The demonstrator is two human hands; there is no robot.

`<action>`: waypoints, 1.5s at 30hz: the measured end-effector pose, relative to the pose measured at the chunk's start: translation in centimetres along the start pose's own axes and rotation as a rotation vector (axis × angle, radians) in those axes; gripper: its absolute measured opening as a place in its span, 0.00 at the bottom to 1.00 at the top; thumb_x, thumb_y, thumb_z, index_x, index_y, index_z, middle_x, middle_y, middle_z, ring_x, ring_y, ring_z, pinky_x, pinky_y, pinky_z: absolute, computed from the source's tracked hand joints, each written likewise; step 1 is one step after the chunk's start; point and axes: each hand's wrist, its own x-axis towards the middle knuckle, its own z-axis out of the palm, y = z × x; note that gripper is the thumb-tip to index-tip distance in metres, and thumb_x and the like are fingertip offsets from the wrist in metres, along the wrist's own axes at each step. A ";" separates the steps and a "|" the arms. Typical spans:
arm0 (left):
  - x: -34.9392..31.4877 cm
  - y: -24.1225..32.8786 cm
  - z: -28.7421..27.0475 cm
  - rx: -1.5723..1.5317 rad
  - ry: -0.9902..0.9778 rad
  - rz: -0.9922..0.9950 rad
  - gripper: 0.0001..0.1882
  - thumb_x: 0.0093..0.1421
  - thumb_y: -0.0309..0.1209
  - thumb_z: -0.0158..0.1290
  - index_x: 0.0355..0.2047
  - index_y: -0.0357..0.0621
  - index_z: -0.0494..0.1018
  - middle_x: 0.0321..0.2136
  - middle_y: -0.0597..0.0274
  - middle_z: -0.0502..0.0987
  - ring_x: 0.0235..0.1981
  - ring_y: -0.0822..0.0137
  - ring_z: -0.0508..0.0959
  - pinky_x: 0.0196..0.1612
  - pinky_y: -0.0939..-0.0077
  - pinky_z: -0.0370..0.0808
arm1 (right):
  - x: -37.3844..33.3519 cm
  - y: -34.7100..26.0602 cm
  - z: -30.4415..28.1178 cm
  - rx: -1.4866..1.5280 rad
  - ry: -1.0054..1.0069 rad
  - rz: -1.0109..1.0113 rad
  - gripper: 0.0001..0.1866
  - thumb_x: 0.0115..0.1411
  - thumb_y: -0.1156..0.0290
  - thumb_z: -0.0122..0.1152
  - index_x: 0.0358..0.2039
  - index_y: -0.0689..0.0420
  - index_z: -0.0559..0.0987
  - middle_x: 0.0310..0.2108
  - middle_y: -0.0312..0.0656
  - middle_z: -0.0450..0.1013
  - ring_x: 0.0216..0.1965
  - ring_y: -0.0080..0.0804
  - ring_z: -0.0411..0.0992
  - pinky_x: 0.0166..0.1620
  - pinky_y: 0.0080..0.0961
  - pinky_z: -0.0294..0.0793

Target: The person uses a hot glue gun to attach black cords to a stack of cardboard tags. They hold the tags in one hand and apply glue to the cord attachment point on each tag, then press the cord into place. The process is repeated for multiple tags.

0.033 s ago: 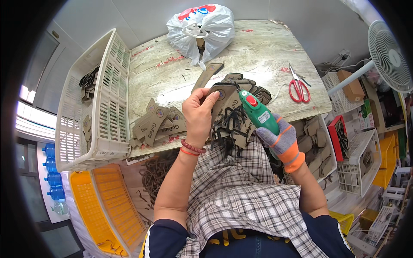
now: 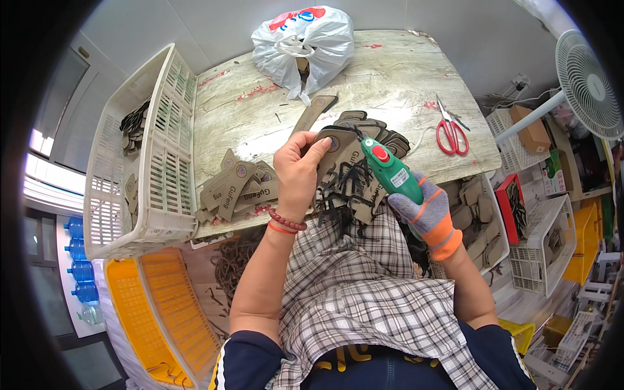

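My bare left hand (image 2: pixel 300 170), with a red bead bracelet at its wrist, pinches a flat brown piece (image 2: pixel 336 144) with a dark edge and a small round emblem. My right hand (image 2: pixel 426 211), in a grey and orange glove, grips a green handheld electric tool (image 2: pixel 392 170) with a red button. The tool's dark tip is right at the right edge of the held piece; whether it touches cannot be made out. Below the tip hangs a tangle of thin black strips (image 2: pixel 348 185), over more brown pieces. A fanned stack of similar pieces (image 2: pixel 374 127) lies just beyond.
More brown pieces (image 2: pixel 237 185) lie left on the table (image 2: pixel 406 71). A white crate (image 2: pixel 170 140) stands at the left edge, a tied plastic bag (image 2: pixel 305 49) at the back, red-handled scissors (image 2: pixel 451 135) on the right. Right of my lap is a bin of pieces (image 2: pixel 478 221); a fan (image 2: pixel 588 84) stands beyond.
My left hand has shifted very slightly left with the brown piece. My right hand and the tool have barely moved.
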 end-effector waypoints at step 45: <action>-1.7 -3.8 -4.1 -0.714 0.354 -0.618 0.10 0.53 0.21 0.53 0.36 0.39 0.68 0.32 0.59 0.75 0.37 0.64 0.75 0.38 0.69 0.73 | -0.6 1.5 1.3 -0.062 -0.025 0.103 0.28 0.48 0.57 0.68 0.42 0.63 0.72 0.26 0.39 0.74 0.25 0.19 0.71 0.29 0.18 0.71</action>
